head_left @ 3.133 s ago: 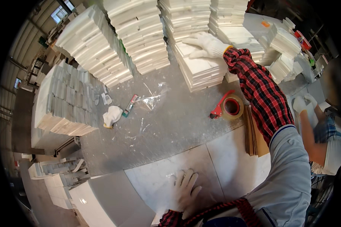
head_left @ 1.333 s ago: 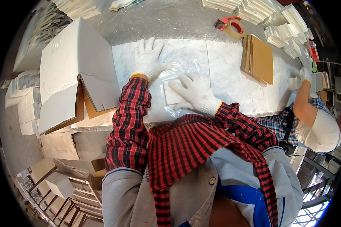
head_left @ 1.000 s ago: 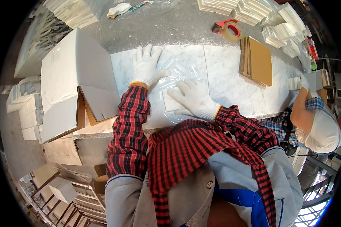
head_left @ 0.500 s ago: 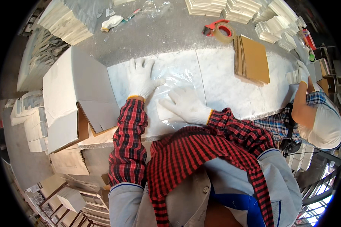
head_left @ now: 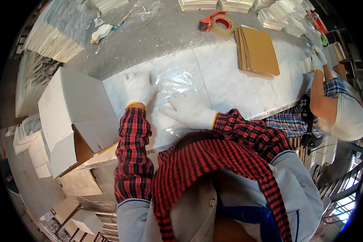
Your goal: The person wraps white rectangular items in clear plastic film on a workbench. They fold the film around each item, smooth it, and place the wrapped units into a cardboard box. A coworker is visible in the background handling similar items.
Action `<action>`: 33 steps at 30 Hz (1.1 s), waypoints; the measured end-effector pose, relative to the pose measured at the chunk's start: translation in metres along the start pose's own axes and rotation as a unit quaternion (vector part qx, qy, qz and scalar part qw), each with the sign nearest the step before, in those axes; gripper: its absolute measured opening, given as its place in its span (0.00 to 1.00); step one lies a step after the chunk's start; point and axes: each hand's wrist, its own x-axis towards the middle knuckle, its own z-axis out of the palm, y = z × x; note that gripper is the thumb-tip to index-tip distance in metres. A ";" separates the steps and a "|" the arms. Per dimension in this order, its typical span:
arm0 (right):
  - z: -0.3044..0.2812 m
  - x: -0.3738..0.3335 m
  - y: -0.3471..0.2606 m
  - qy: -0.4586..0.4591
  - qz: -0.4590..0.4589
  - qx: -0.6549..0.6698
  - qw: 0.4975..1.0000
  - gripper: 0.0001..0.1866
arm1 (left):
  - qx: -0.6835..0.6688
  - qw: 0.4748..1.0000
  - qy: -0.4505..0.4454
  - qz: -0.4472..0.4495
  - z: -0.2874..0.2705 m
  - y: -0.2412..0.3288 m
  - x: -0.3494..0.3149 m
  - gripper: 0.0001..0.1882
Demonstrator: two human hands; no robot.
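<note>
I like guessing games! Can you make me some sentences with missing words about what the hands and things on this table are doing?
1. Both hands, the left hand and the right hand, wear ____ gloves.
2. The hands press flat on a clear ____ bag on the marble table.
3. The tape roll sits beside a stack of brown ____ sheets.
4. The open box stands to the person's ____.

Missing words: white; plastic; cardboard; left
</note>
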 end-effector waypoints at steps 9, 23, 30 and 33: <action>0.002 0.001 0.007 0.009 -0.019 0.041 0.999 0.38 | -0.227 0.966 0.099 0.075 0.027 -0.008 -0.017 0.18; 0.000 0.002 0.009 -0.023 -0.026 -0.002 0.999 0.40 | -0.283 0.958 -0.051 -0.018 0.018 -0.007 -0.004 0.31; 0.004 0.000 0.013 0.035 -0.045 0.006 0.998 0.40 | -0.375 0.921 -0.101 -0.032 0.023 -0.017 -0.002 0.17; 0.002 -0.002 0.012 0.006 -0.015 0.039 0.999 0.41 | -0.460 0.886 -0.061 -0.023 0.027 -0.020 -0.012 0.19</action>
